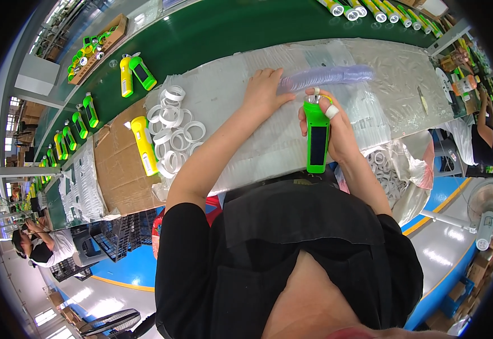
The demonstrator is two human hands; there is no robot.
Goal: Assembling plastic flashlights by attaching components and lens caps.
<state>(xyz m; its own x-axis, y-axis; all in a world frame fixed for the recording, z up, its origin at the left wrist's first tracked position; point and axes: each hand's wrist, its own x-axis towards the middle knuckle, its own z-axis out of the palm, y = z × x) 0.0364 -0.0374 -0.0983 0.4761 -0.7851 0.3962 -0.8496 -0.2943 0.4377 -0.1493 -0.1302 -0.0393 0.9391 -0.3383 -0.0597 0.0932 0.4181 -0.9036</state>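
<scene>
My right hand (339,127) is wrapped round a green flashlight (317,135), its silver head up and a dark panel along its body. White bands sit on fingers of this hand. On the covered bench, a long row of nested clear plastic discs (331,78) lies sideways. My left hand (264,90) has its thumb and fingers about the left end of that row; what the fingertips pinch is partly hidden. Left of my left forearm lies a pile of white rings (173,121), and beside it a yellow flashlight (143,146).
More flashlights (135,74) stand on the green belt beyond, with others lined up at the far right (379,14). A box of flashlight parts (96,51) is at far left. A bag of white rings (390,172) hangs right of me. Co-workers sit at both sides.
</scene>
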